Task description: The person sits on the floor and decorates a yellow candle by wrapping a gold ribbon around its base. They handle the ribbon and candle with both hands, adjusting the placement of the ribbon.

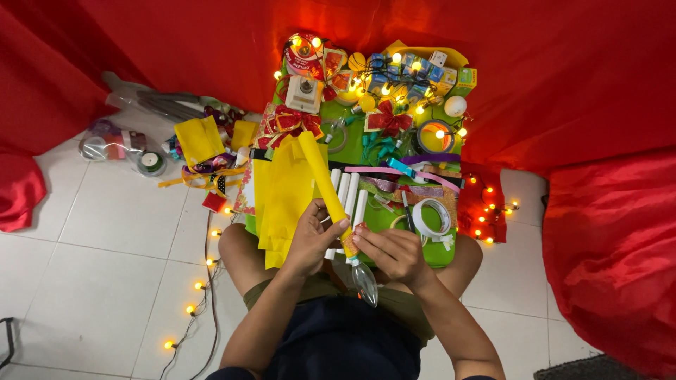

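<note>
My left hand [310, 239] grips a long yellow paper strip [320, 172] near its lower end; the strip runs up and away over the green tray [443, 253]. My right hand [394, 252] pinches a clear bulb-shaped ornament [365, 280] at its neck, where the yellow strip meets it. The clear bulb hangs down over my lap. Under the left hand lie yellow paper sheets [282, 204] and several white tubes [348, 193].
The green tray holds tape rolls [431, 217], scissors [408, 211], red bows [387, 119], ribbons and lit string lights [394, 74]. More lights [201, 285] trail over the white tile floor at left, beside yellow paper [199, 139] and plastic bags [116, 144]. Red cloth surrounds everything.
</note>
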